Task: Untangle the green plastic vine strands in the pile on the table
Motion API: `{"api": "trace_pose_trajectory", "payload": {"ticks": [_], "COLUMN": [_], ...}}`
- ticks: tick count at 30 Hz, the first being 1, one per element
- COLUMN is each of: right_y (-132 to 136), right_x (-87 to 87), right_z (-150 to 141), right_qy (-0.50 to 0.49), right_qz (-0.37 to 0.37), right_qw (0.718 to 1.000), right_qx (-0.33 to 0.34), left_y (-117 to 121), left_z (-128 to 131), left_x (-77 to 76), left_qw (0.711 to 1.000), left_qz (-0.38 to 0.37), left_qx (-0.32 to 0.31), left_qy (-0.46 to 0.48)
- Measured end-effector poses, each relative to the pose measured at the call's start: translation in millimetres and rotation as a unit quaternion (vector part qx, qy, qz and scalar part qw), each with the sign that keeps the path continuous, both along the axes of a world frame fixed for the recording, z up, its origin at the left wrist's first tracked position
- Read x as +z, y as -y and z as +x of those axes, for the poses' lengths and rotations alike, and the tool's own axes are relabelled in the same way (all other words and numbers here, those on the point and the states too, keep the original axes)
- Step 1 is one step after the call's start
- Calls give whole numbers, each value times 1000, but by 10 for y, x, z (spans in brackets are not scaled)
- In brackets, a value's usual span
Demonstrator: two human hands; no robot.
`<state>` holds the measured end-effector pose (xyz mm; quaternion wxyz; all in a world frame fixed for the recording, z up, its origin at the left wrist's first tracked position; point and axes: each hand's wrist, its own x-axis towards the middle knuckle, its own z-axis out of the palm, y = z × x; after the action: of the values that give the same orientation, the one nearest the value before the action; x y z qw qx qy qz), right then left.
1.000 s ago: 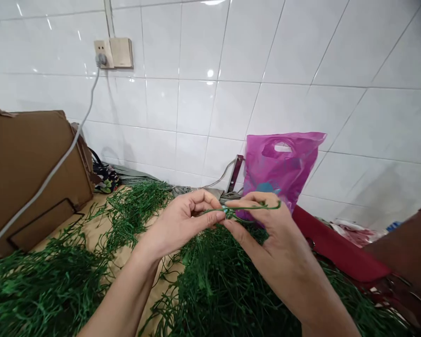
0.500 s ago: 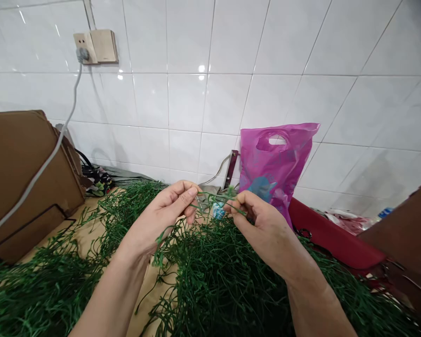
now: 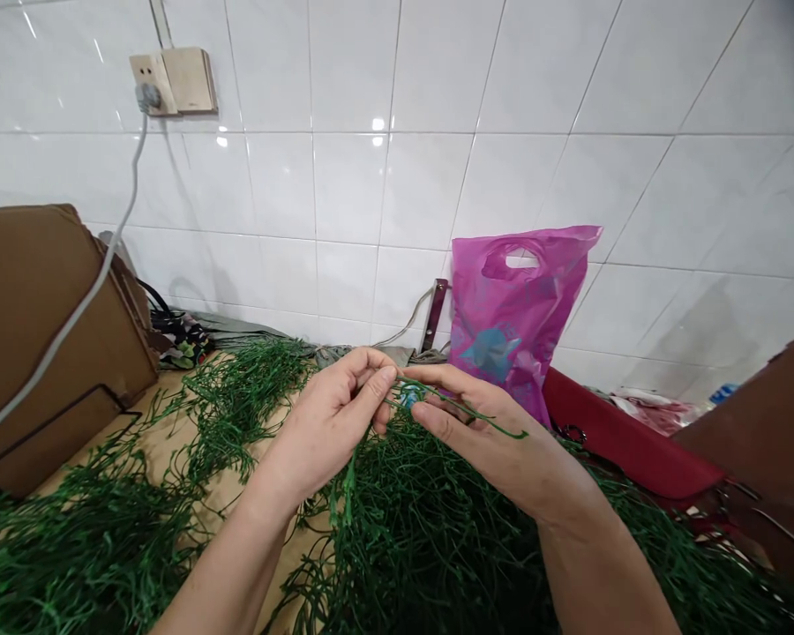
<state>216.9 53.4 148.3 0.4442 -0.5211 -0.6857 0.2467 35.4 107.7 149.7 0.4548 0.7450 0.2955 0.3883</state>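
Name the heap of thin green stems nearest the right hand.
The big dark-green heap of thin stems at front centre, spreading beneath the right hand; the lower-left heap and rear-left heap lie farther off, left of the left hand.

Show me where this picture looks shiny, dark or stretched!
Head view: small white glare spots shine on the tiled wall; head view: deep shadow darkens the green stems between the arms; head view: tiles toward the right edge look slanted and stretched, perhaps from a wide lens.
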Motion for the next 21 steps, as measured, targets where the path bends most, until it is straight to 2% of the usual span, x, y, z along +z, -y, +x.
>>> {"api": "trace_pose_trajectory", "payload": {"ticks": [2, 6, 10, 13, 17, 21], "right_y": [-47, -94, -83, -77, -77, -61], "right_x": [-46, -88, -60, -46, -56, -95], "right_z": [-22, -41, -56, -61, -45, -37], "right_qy": [-31, -46, -30, -38, -64, 8], "right_qz": [-17, -9, 19, 40, 38, 28], "right_qw": [999, 999, 999, 998, 997, 998], "right_qx": [22, -11, -30, -10, -4, -47], "left_y": [2, -13, -40, -68, -110, -101], "left_z": [5, 7, 10, 11, 10, 15], "left_x": [-12, -47, -63, -65, -95, -115], "left_qw": [1000, 997, 991, 992, 998, 992], "left_qz": [17, 43, 66, 42, 17, 31], "left_qx": [7, 34, 58, 42, -18, 5], "left_qy": [-14, -61, -98, -109, -60, -119]}}
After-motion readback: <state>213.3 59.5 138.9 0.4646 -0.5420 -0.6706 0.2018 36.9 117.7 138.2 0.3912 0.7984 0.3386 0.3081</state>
